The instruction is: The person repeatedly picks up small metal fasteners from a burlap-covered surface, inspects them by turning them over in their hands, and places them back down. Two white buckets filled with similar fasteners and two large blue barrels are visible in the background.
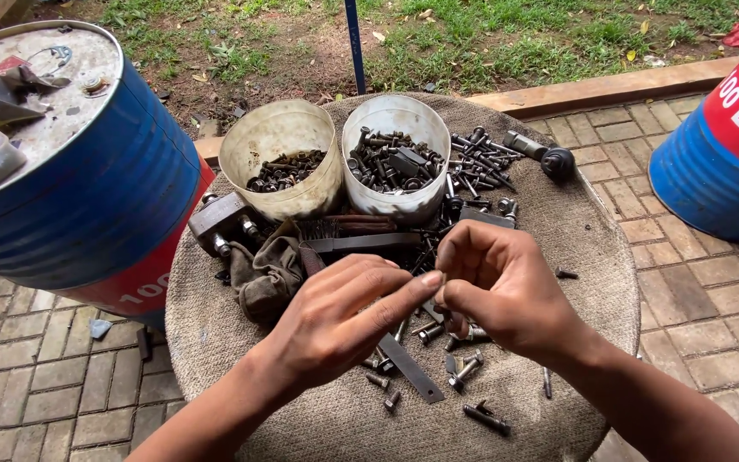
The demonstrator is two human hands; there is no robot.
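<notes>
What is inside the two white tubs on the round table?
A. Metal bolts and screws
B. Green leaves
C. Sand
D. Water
A: both the left tub and the right tub hold heaps of dark metal bolts, with more scattered on the cloth-covered table.

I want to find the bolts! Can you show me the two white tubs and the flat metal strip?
Left white tub (260,145), head view, on its front wall.
Right white tub (391,115), head view, on its back inner wall.
Flat metal strip (412,370), head view, on its middle.
</notes>
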